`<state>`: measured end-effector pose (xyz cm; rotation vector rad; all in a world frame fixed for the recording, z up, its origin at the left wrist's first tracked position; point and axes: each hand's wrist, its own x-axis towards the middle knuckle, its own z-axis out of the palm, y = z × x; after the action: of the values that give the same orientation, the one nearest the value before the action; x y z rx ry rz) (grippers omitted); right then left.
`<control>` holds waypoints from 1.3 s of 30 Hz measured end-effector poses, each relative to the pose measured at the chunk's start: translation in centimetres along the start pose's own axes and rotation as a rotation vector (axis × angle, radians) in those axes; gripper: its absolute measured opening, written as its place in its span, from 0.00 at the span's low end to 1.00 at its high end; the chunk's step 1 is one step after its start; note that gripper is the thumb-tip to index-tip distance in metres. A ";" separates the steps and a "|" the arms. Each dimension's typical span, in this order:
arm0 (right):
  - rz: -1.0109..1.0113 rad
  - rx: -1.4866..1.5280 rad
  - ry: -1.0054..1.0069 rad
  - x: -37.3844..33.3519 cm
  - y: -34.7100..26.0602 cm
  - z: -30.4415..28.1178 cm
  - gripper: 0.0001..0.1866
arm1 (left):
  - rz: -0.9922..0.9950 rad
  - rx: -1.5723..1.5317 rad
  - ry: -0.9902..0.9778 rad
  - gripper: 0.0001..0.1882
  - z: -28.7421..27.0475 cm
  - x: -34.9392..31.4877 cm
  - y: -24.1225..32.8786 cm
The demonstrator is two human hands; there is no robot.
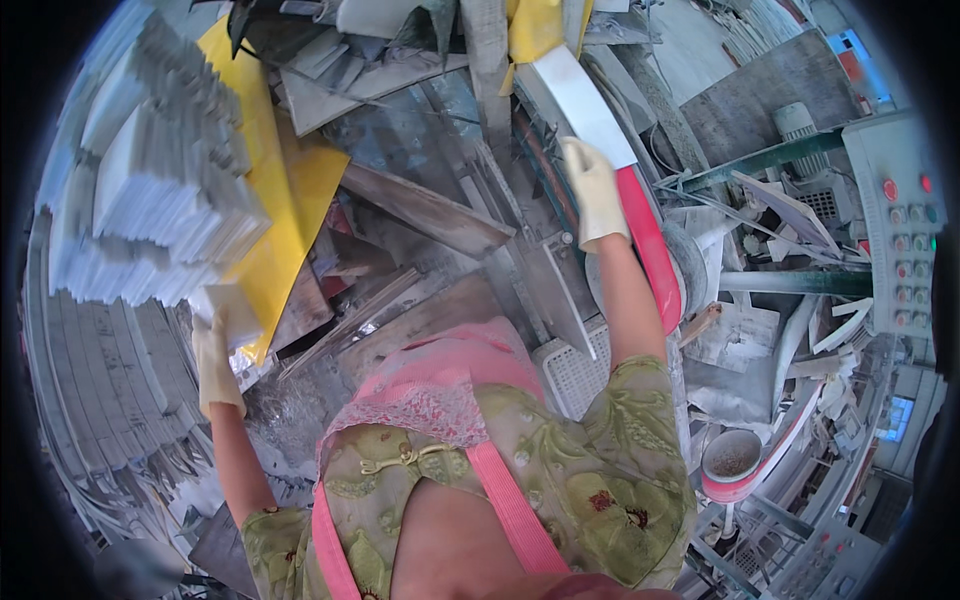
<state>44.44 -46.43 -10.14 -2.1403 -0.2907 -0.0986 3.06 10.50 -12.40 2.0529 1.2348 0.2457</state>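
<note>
Holding a white tile (232, 312) in the left hand (211, 357) beside the uneven tile stack (160, 180); could topple it by snagging. Cannot tell grip of right hand (597, 195) at white strip (588, 108).

The small white tile (228, 308) was flat and pale, sitting slightly slanted against the lower end of the yellow sheet (290, 225), just below the tile stack (165, 190). The long white strip (585, 105), smooth and straight-edged, lay flat along the pink belt (648, 245), its near end cut square. Its far end met yellow material (535, 28).
</note>
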 end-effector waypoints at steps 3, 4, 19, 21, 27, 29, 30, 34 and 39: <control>-0.109 -0.432 0.169 5.5 5.2 -2.9 0.29 | -0.029 -0.027 0.004 0.41 -0.7 -0.6 0.7; -0.159 -0.560 0.210 7.3 6.4 -3.0 0.31 | -0.118 0.026 0.011 0.41 -1.0 -1.2 1.5; -0.340 -1.250 -0.085 20.5 16.7 2.7 0.37 | -0.101 0.217 0.090 0.36 0.2 -7.4 9.6; -0.288 -1.275 -0.119 19.6 15.7 1.5 0.38 | -0.090 0.165 0.117 0.36 0.1 -7.8 10.1; -0.400 -1.180 -0.182 15.3 12.8 -0.8 0.37 | -0.090 0.198 0.146 0.42 -0.5 -9.8 11.9; -0.313 -0.275 -0.166 13.1 12.7 -1.9 0.29 | -0.084 0.108 0.171 0.46 0.0 -10.1 11.9; -0.606 -0.438 -0.212 12.6 12.2 -3.1 0.26 | -0.101 0.087 0.082 0.49 0.1 -9.9 11.3; -0.313 -0.261 -0.449 9.4 10.7 -7.9 0.33 | -0.016 -0.182 -0.046 0.42 0.3 -5.7 6.6; -0.308 -0.675 -0.567 2.0 6.7 -15.6 0.49 | 0.022 -0.145 -0.010 0.38 -0.3 0.1 0.3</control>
<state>48.68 -62.58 -6.62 -2.7428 -1.0400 0.2798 3.19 10.67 -12.02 1.9413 1.1542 0.3252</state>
